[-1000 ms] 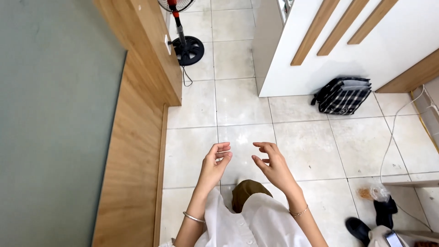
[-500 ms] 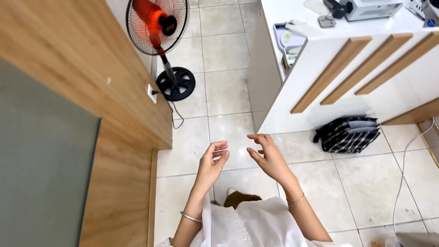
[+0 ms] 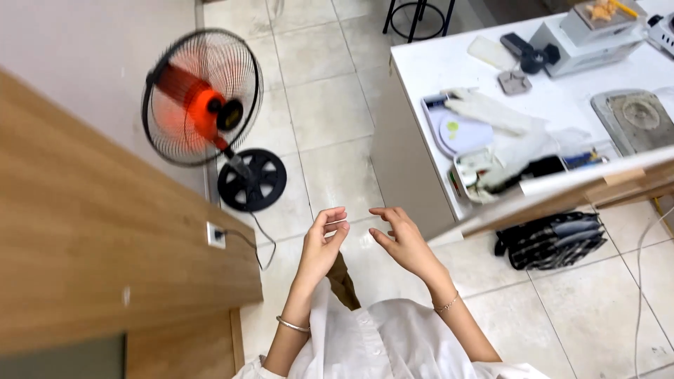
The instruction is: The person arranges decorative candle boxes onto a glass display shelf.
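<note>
Both of my hands are raised in front of my chest, over a tiled floor (image 3: 330, 105). My left hand (image 3: 321, 245) has its thumb and forefinger pinched close together; whether something thin sits between them is too small to tell. My right hand (image 3: 401, 242) is a little to the right, apart from the left, fingers spread and loosely curled, with nothing in it. Each wrist carries a thin bracelet, and I wear a white garment (image 3: 382, 344).
A standing fan (image 3: 203, 98) with an orange hub stands at the left on a round black base (image 3: 251, 180), plugged into a socket (image 3: 215, 235) on a wooden panel (image 3: 105, 238). A white counter (image 3: 435, 70) with gloves, containers and devices stands at the right. A black bag (image 3: 554, 238) lies beneath it.
The view has tilted upward, bringing the fan and the counter top into sight. My hands stay raised close together, with the left fingers now pinched tighter.
</note>
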